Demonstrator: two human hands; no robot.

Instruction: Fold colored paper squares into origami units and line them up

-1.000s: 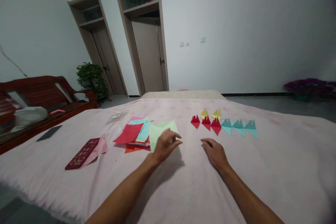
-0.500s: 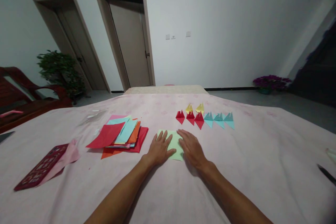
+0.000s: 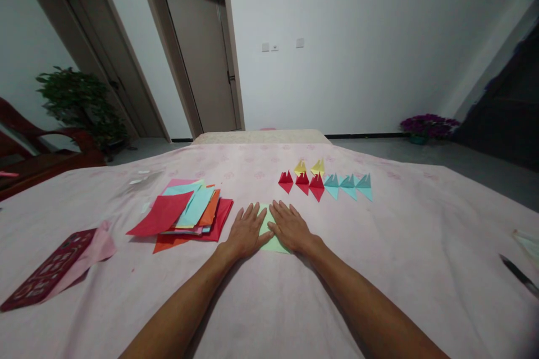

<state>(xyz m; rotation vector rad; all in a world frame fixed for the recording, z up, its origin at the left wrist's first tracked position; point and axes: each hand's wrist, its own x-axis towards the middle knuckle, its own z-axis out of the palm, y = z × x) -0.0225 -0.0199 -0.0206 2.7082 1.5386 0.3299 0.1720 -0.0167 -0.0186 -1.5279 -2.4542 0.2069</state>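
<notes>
A light green sheet of paper (image 3: pixel 273 243) lies flat on the pink tablecloth (image 3: pixel 269 303) in front of me. My left hand (image 3: pixel 246 231) rests palm down on the sheet's left part, fingers stretched out. Across its right part lies my right hand (image 3: pixel 290 226), also flat with fingers extended. The thumbs come close together over the middle, and much of the paper is hidden under both hands. Beyond them stand folded paper figures: red ones (image 3: pixel 302 182), light blue ones (image 3: pixel 348 184) and two yellow ones (image 3: pixel 318 167).
Left of my hands is a loose pile of coloured paper sheets (image 3: pixel 168 213). A dark red patterned packet (image 3: pixel 53 266) with pink paper lies farther left, and a clear plastic wrapper (image 3: pixel 141 182) behind. At the far right is a dark pen-like object (image 3: pixel 517 275).
My right hand has slid left over the green paper, nearer my left hand, covering more of its upper right. The whole view has shifted slightly.
</notes>
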